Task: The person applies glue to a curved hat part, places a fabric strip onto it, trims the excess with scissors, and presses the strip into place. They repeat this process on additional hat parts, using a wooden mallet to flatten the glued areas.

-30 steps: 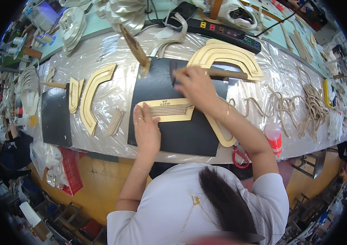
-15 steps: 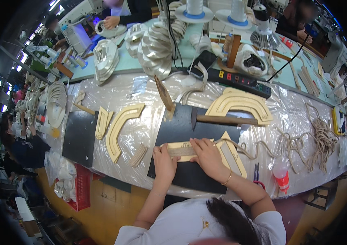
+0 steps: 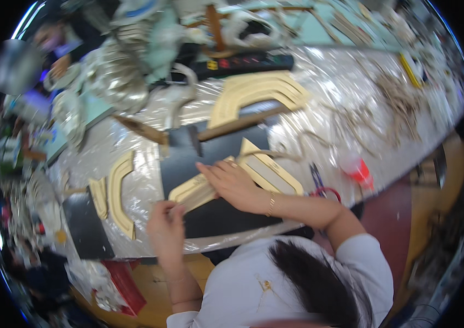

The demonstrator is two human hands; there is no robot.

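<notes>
Down on the plastic-covered table (image 3: 346,104), the person's right hand (image 3: 234,183) lies flat on a pale wooden template (image 3: 199,190), fingers spread and pressing it onto a dark sheet (image 3: 215,218). The template is a long, narrow piece that runs at a slant across the sheet, from lower left to upper right. The left hand (image 3: 165,229) sits at the template's lower left end, by the near edge of the sheet; its fingers are curled, and the thumb and fingertips seem to pinch that end, though the blur makes it hard to be sure. A thin bracelet (image 3: 270,204) circles the right wrist.

Just right of the right hand, a second pale wooden piece (image 3: 267,170) with a pointed top lies on the same dark sheet, touching or nearly touching the template. Farther up the table rests a broad curved wooden arch (image 3: 256,93), and beyond it a black power strip (image 3: 243,64). To the left of the sheet lies a narrow curved strip (image 3: 117,194) of the same wood, beside a second dark sheet (image 3: 85,229). Red-handled scissors (image 3: 319,186) and a small red-capped bottle (image 3: 356,168) sit to the right, with a tangle of cords (image 3: 395,98) farther off.
</notes>
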